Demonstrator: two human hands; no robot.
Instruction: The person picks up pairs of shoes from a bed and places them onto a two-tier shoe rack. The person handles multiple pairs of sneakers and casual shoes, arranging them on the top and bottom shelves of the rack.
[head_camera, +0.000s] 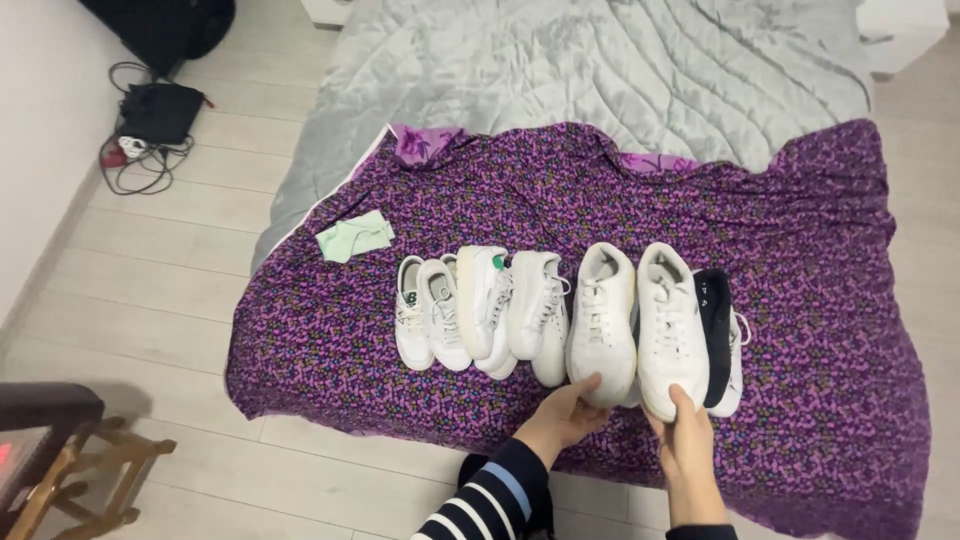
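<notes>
A row of white sneakers lies on a purple flowered cloth (780, 230) spread over the bed. My left hand (566, 415) grips the toe of one large white sneaker (603, 318). My right hand (687, 437) grips the toe of the white sneaker beside it (670, 322). To the right of that one stands a black and white sneaker (718, 330). To the left lie two white sneakers (520, 310) tipped on their sides and a smaller white pair (428, 312). My left sleeve is dark with white and blue stripes.
A pale green cloth (352, 236) lies on the purple cloth at the upper left. A grey quilt (600, 70) covers the rest of the bed. A black device with cables (150, 120) sits on the floor. A wooden stool (70, 470) stands at the lower left.
</notes>
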